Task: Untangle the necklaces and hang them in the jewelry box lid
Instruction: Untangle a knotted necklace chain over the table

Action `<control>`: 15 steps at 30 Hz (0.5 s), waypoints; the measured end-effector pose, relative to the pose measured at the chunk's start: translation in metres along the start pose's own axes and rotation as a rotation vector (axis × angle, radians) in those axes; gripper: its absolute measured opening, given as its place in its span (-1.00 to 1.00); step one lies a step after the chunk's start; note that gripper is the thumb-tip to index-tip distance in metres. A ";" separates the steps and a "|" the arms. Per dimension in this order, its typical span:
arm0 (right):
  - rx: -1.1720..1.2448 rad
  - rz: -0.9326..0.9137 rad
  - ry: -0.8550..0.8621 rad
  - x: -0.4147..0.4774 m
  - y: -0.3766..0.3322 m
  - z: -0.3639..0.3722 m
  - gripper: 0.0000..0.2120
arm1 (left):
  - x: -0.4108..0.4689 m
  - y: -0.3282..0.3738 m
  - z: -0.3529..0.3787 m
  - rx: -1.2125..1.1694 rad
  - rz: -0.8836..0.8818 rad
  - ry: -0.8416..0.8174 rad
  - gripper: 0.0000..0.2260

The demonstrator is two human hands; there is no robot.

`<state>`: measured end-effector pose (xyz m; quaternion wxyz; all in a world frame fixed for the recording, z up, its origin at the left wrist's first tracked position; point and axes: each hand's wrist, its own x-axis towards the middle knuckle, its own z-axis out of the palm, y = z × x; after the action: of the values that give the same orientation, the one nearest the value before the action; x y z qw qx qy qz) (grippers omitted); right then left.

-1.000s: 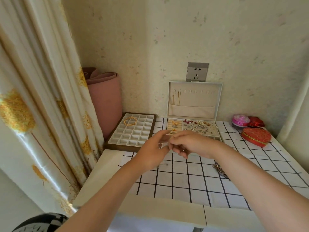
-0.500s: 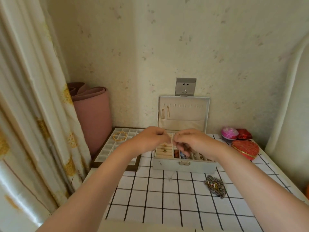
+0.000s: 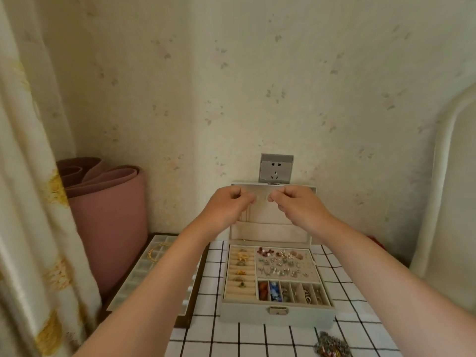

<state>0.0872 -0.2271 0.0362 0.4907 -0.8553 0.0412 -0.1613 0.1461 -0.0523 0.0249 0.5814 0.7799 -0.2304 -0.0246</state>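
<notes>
The pale jewelry box [image 3: 277, 311] stands open on the checked cloth, its upright lid [image 3: 270, 228] leaning at the wall. Both hands are raised in front of the lid's top edge, fingers curled. My left hand [image 3: 228, 203] and my right hand [image 3: 293, 202] each pinch an end of a very fine necklace chain [image 3: 247, 215], which is barely visible hanging below the left fingers against the lid lining. A tangled heap of necklaces [image 3: 332, 346] lies on the cloth at the front right.
A compartment tray [image 3: 144, 276] with a gold bangle [image 3: 157, 251] lies left of the box. A rolled pink mat [image 3: 103, 215] stands in the corner, a curtain [image 3: 28, 202] hangs at left. A wall socket [image 3: 276, 168] sits above the lid.
Both hands rose from over the box's compartments to the top of the lid and moved slightly apart. The view came closer to the box.
</notes>
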 end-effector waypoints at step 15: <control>-0.283 -0.025 0.463 0.072 0.055 0.049 -0.68 | 0.064 -0.056 0.041 0.331 -0.014 0.375 -0.66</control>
<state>0.1754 -0.2314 -0.0163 0.3420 -0.8560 0.1641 -0.3514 0.2095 -0.1014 -0.0252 0.4781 0.8571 -0.1142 0.1545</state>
